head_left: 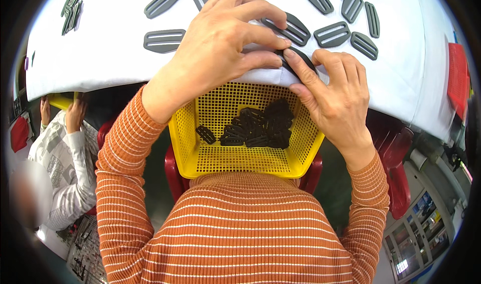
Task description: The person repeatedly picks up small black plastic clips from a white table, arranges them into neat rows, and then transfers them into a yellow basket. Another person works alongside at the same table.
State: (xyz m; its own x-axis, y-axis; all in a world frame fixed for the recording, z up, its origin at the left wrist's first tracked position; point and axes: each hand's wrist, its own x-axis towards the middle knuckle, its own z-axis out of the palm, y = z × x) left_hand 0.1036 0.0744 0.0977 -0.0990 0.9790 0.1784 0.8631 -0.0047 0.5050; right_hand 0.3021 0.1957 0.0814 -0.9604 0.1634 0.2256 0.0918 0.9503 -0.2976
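Note:
At the near edge of the white-covered table, both hands meet at a dark grey slotted slide buckle [301, 58]. My left hand [225, 36] reaches over from the left, thumb and index finger closed at the buckle's left end. Another of its fingertips lies by a second slide buckle [296, 31] just beyond. My right hand [338, 91] grips the near buckle from the right, its index finger laid along the top and its thumb below. The fingers hide part of this buckle. Below the hands, a yellow perforated basket [240, 166] holds a pile of dark slide buckles [260, 126].
More slide buckles [332, 34] lie spread over the white tablecloth [110, 43], with a stack [72, 14] at far left. Red plastic chairs [396, 169] stand by the table. At left, another person [70, 169] holds a yellow object. A red basket [457, 78] is at far right.

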